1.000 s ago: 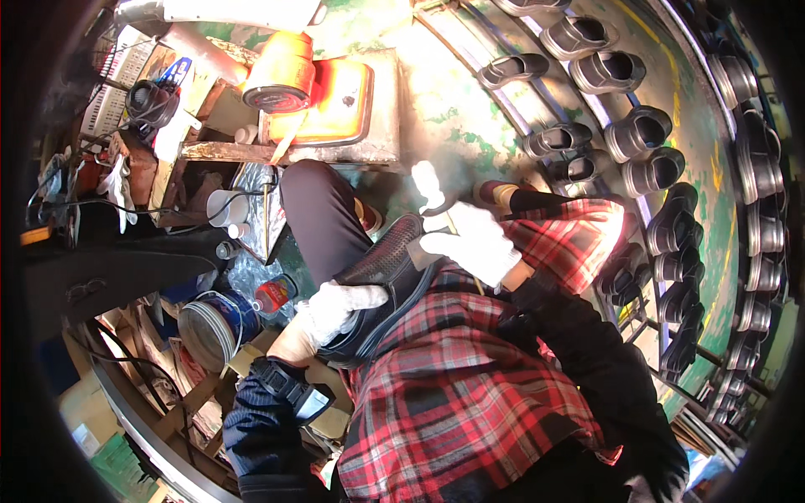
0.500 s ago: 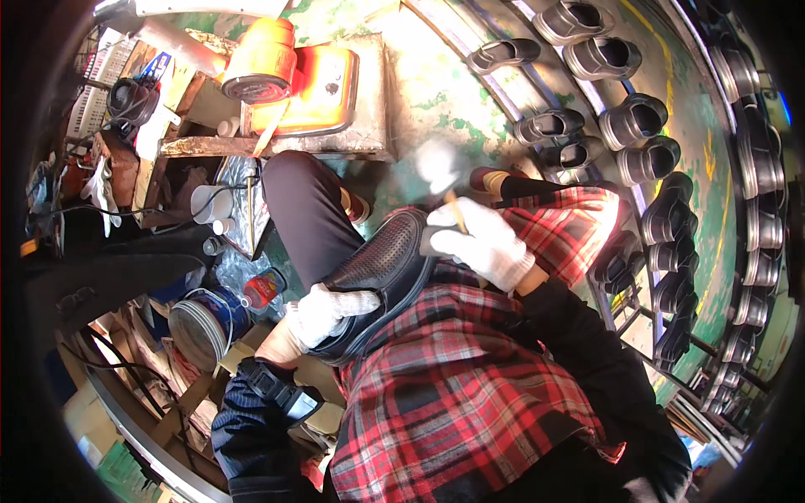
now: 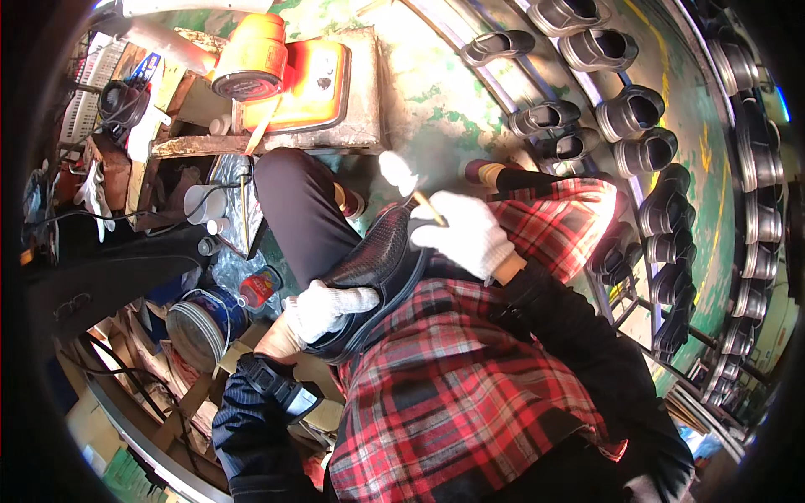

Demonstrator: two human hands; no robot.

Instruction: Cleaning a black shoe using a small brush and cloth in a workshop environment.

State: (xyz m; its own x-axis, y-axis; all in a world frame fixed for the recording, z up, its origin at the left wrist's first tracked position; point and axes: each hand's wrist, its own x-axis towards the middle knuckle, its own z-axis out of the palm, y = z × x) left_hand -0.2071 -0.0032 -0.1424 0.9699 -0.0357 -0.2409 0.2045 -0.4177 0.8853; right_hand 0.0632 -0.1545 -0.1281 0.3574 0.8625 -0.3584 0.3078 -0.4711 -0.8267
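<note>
Black shoe (image 3: 362, 267) lies across our lap, its pierced upper facing up, its toe aimed away from us and to the right. Our left hand (image 3: 323, 310), in a white knit glove, is clasped around the heel end, thumb laid over the upper. Our right hand (image 3: 461, 235), gloved too, pinches a thin wooden stick (image 3: 430, 207) with a white wad (image 3: 397, 172) at its far end, raised beyond the toe. The right fingers are right beside the shoe's edge; we cannot tell whether they touch it, or whether they also grip something dark there.

To work well, we would judge it best to hold the heel firmly, brace the sole against the red plaid cloth (image 3: 444, 369) on our lap, and turn the shoe rather than stretch the right arm. A light pinch should let us steer the wad; a stray swing could brush the dark trouser leg (image 3: 298, 214) just beyond the shoe.

Farther left stand a red bottle (image 3: 259, 287) and a bucket (image 3: 201, 333); ahead is an orange device (image 3: 251, 54). More dark shoes (image 3: 631, 113) fill the racks on our right.
</note>
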